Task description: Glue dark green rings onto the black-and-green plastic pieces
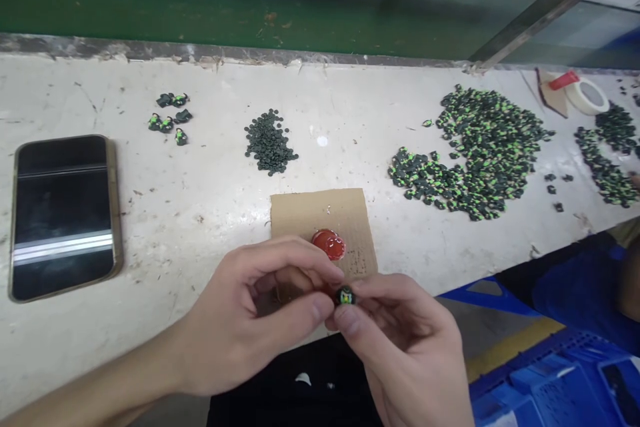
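Observation:
A tiny black piece with green and yellow markings (345,295) is held between my fingertips, above the front edge of the table. My right hand (405,333) pinches it between thumb and forefinger. From the other side, the thumb and forefinger of my left hand (270,307) close in against it; exactly where they touch is partly hidden. Just beyond my fingers lies a brown cardboard square (320,210), partly covered by my left hand. On it sits a glossy red blob (329,244), which looks wet.
Small dark discs (270,143) are heaped behind the cardboard. To the right spreads a large pile of black-and-green pieces (490,153); several more pieces (170,121) lie at left near a phone (63,213). A tape roll (589,95) lies far right. Another person's sleeve (575,287) shows at right.

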{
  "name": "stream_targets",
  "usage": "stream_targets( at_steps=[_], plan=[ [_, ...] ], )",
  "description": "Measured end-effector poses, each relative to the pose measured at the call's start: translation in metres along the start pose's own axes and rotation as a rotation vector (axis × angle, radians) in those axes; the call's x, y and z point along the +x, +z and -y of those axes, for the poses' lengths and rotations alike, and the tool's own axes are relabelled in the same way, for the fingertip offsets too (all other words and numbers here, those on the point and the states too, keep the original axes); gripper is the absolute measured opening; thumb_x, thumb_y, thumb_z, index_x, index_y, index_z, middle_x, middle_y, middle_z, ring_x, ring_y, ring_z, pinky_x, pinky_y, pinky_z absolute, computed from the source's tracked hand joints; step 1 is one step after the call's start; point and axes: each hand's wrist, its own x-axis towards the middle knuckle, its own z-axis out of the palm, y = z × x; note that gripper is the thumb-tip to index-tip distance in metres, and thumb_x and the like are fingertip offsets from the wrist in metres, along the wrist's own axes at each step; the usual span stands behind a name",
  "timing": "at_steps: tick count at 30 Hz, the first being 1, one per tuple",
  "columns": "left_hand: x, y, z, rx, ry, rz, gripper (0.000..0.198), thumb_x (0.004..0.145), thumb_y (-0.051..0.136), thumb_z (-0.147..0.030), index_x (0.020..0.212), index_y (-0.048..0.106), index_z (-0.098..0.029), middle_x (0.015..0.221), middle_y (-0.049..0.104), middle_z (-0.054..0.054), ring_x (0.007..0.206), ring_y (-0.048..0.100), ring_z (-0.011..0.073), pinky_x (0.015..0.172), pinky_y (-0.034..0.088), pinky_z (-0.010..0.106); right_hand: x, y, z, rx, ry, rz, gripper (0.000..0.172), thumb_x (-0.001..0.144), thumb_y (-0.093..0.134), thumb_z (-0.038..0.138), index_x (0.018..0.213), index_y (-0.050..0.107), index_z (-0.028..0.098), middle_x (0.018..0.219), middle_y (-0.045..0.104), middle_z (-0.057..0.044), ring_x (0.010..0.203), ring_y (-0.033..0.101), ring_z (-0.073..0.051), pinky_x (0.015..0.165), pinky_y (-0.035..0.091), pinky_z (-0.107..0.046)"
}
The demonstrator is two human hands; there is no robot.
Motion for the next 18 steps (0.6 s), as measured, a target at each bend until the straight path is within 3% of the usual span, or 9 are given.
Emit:
stream_targets(
  at_steps=[2,5,8,11,18],
  plan=[
    [0.001,0.000,0.000,0.036,0.060,-0.012,0.026,0.082,0.077,-0.004,0.097,0.082,-0.025,0.092,0.073,-0.002,0.074,0.068,0.0055,0.069,0.058,0.009,0.001,-0.007,-0.003,0.113,0.066,0.072,0.022,0.085,0.086,0.017,0.094,0.084,0.038,0.086,0.082,0.007,0.077,0.078,-0.006,0.076,0.061,-0.008],
    [0.001,0.001,0.001,0.043,0.095,-0.026,0.019,0.079,0.080,-0.005,0.090,0.083,-0.021,0.089,0.072,0.000,0.070,0.071,0.0077,0.064,0.059,0.012,-0.001,-0.009,-0.001,0.267,0.178,0.145,0.016,0.089,0.084,0.020,0.095,0.084,0.035,0.083,0.082,0.007,0.075,0.077,-0.004,0.076,0.059,-0.006],
    [0.001,0.001,0.000,0.090,0.135,-0.021,0.016,0.082,0.077,-0.004,0.087,0.082,-0.018,0.086,0.073,0.002,0.067,0.070,0.0081,0.060,0.058,0.012,-0.006,-0.001,0.007,0.372,0.298,0.077,0.006,0.086,0.088,0.026,0.090,0.085,0.029,0.081,0.081,0.005,0.072,0.077,-0.005,0.075,0.061,-0.007],
    [0.000,0.000,-0.001,0.182,0.204,-0.033,0.014,0.082,0.076,-0.002,0.085,0.081,-0.015,0.082,0.075,0.003,0.067,0.070,0.0086,0.061,0.058,0.012,-0.008,0.007,0.014,0.441,0.396,-0.050,0.014,0.078,0.094,0.031,0.084,0.084,0.023,0.076,0.079,0.003,0.070,0.076,-0.006,0.073,0.062,-0.009],
    [-0.002,-0.002,-0.001,0.271,0.253,-0.027,0.009,0.082,0.077,-0.003,0.084,0.082,-0.010,0.082,0.077,0.006,0.065,0.072,0.0110,0.060,0.059,0.015,-0.003,0.010,0.012,0.525,0.498,-0.041,0.021,0.077,0.095,0.028,0.072,0.078,0.016,0.069,0.075,0.003,0.062,0.073,-0.005,0.066,0.062,-0.010]
  ],
)
